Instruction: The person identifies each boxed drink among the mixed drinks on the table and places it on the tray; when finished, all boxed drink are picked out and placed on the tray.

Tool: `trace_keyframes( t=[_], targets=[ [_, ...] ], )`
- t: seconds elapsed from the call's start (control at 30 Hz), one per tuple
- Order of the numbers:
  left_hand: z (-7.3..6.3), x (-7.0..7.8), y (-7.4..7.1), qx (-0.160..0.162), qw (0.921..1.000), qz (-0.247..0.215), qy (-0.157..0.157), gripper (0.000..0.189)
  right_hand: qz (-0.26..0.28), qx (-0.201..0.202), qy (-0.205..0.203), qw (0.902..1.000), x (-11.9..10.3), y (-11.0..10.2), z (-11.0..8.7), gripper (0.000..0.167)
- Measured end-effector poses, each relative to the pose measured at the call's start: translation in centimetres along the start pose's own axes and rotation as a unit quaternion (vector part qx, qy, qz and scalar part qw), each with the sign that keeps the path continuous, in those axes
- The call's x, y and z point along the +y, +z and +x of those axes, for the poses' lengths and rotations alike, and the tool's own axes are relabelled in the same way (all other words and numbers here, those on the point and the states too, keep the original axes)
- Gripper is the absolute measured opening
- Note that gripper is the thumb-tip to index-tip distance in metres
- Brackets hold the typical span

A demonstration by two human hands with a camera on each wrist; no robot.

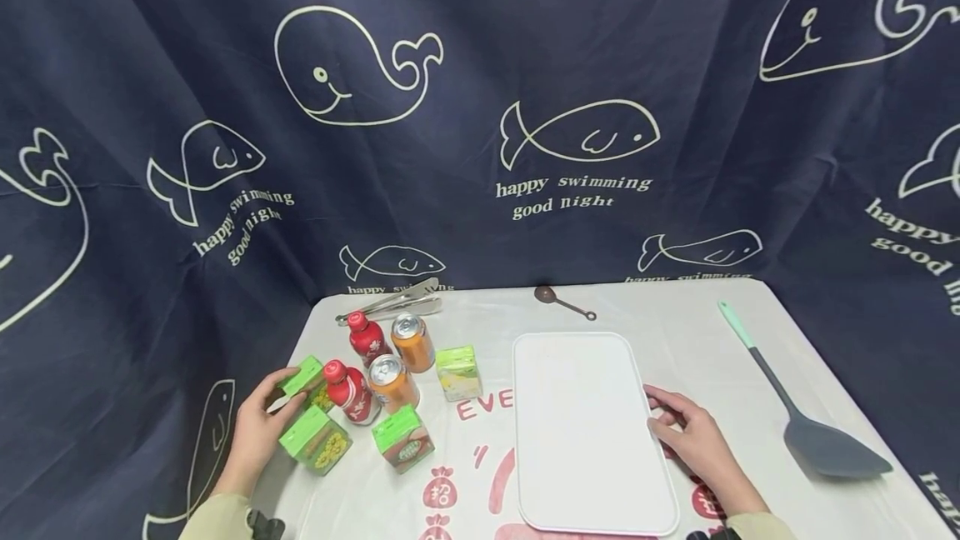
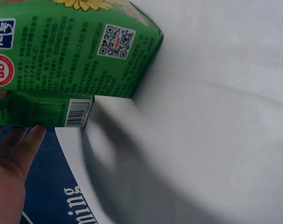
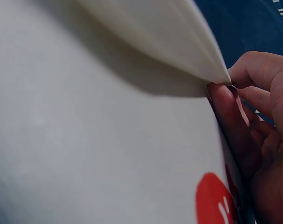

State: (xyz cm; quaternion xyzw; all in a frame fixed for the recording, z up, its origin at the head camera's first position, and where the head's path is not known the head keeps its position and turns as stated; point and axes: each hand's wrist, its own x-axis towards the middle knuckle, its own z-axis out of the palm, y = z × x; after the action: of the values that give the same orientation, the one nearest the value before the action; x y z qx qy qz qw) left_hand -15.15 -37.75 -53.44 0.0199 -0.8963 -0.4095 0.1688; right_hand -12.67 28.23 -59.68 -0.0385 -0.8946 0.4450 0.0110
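My left hand point(image 1: 258, 419) grips a green drink carton point(image 1: 303, 375) at the left end of a cluster of drinks. In the left wrist view its fingers lie along the carton point(image 2: 48, 109) that bears a barcode. A second green carton with yellow flowers point(image 1: 318, 440) stands just in front of it. On the other side, my right hand point(image 1: 693, 432) pinches the right edge of a white rectangular tray point(image 1: 588, 432) lying lengthwise on the table. The right wrist view shows thumb and finger meeting at the tray's rim point(image 3: 197, 56).
Beside the left hand stand two red bottles point(image 1: 351, 394), two orange cans point(image 1: 393, 386), a brown-and-green carton point(image 1: 405, 440) and a yellow-green carton point(image 1: 459, 373). Metal tongs point(image 1: 397, 302) and a brown spoon point(image 1: 562, 302) lie at the back. A grey spatula point(image 1: 825, 440) lies far right.
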Motion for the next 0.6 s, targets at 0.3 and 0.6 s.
trace_keyframes(
  t=[0.3, 0.6],
  targets=[
    [-0.19, -0.61, 0.39, 0.034, 0.9986, -0.036, -0.019, 0.042, -0.002, -0.002, 0.014, 0.9999, -0.52, 0.07, -0.11, 0.059],
    [-0.21, -0.72, 0.54, 0.045, 0.9975, -0.053, -0.009, 0.041, 0.008, -0.003, 0.015, 0.9999, -0.5, -0.07, -0.22, 0.059]
  ],
)
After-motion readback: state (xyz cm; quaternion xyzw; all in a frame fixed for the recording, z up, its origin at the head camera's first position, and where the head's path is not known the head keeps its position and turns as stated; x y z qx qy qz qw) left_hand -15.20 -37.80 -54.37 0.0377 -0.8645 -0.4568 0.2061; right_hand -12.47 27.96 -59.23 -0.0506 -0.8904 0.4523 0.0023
